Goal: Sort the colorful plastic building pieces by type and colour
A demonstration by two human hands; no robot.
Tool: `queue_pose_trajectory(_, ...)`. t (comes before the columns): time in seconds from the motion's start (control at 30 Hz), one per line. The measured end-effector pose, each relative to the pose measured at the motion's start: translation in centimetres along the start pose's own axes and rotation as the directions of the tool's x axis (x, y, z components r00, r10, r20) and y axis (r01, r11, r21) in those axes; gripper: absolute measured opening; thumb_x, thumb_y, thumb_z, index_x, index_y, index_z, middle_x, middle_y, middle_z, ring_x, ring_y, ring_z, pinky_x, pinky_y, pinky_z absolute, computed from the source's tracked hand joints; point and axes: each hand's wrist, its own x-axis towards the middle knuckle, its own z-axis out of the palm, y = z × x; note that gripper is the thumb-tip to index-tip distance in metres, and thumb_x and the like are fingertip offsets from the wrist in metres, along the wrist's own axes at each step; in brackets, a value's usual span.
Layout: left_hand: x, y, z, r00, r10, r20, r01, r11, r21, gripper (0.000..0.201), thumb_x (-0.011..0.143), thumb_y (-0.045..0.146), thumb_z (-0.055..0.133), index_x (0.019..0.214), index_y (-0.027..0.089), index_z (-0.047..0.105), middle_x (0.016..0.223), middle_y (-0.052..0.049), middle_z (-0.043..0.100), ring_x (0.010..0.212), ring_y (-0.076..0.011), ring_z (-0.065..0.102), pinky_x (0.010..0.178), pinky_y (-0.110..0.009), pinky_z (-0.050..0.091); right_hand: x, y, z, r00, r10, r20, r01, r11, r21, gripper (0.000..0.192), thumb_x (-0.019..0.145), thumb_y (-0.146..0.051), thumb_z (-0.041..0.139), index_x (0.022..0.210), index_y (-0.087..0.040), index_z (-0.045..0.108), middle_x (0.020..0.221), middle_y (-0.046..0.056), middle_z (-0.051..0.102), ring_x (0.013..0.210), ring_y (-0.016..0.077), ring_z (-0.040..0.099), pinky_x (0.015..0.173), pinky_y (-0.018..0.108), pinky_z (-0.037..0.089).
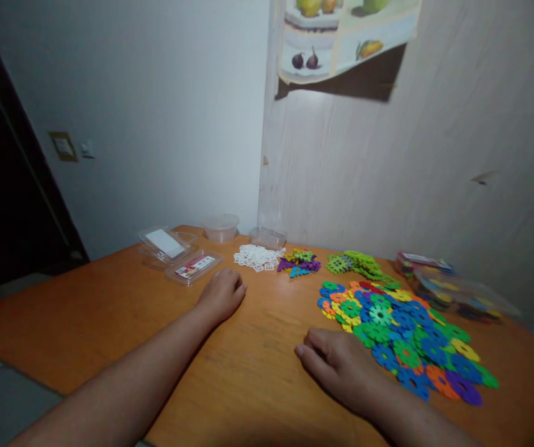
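On wooden table (108,323), both hands resting, neither grasping anything. Left hand (221,293) loosely curled into fist, knuckles down on bare wood; clear lidded boxes (181,254) just beyond it, white square pieces (257,257) ahead to its right. Right hand (336,363) palm down, fingers relaxed, empty; spread of coloured flower-shaped discs (402,338) just right of it, nearest discs almost touching fingers. Purple pieces (298,263) and green pieces (357,264) farther ahead.

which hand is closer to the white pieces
Left. The left hand rests on the table just in front of the white pieces; the right hand lies further back, beside the colourful discs.
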Motion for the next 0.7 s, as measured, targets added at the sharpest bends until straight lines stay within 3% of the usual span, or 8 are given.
queue_pose_trajectory(0.4, 0.2, 1.2, -0.1, 0.999, -0.008, 0.045, 0.003, 0.993, 0.121, 0.018, 0.093, 0.035, 0.048, 0.091, 0.021, 0.059, 0.104, -0.011, 0.061, 0.100, -0.0256, 0.057, 0.085, -0.038, 0.045, 0.7, 0.6, 1.2, 0.998, 0.032, 0.046, -0.032, 0.999, 0.002, 0.042, 0.100, -0.053, 0.037, 0.074, -0.024, 0.055, 0.072, 0.001, 0.068, 0.066, 0.0179, 0.063, 0.062, 0.030, 0.033)
queue_pose_trajectory(0.53, 0.9, 1.0, 0.1, 0.998, 0.050, 0.049, -0.056, 0.991, 0.118, 0.019, 0.091, 0.037, 0.050, 0.098, 0.022, 0.058, 0.111, -0.011, 0.060, 0.105, -0.0265, 0.056, 0.090, -0.039, 0.045, 0.7, 0.4, 1.0, 0.995, 0.050, 0.085, -0.050, 0.999, -0.004, 0.041, 0.099, -0.053, 0.037, 0.075, -0.025, 0.056, 0.073, 0.002, 0.069, 0.067, 0.0190, 0.064, 0.060, 0.030, 0.034)
queue_pose_trajectory(0.7, 3.6, 0.3, 0.8, 0.989, 0.150, 0.015, -0.150, 0.982, 0.111, 0.035, 0.092, 0.045, 0.051, 0.117, 0.023, 0.059, 0.131, -0.012, 0.056, 0.119, -0.0276, 0.052, 0.101, -0.042, 0.041, 0.9, 1.1, 1.8, 0.991, 0.070, 0.115, -0.069, 0.998, -0.014, 0.040, 0.097, -0.054, 0.039, 0.073, -0.025, 0.054, 0.072, 0.003, 0.070, 0.065, 0.0186, 0.062, 0.059, 0.030, 0.033)
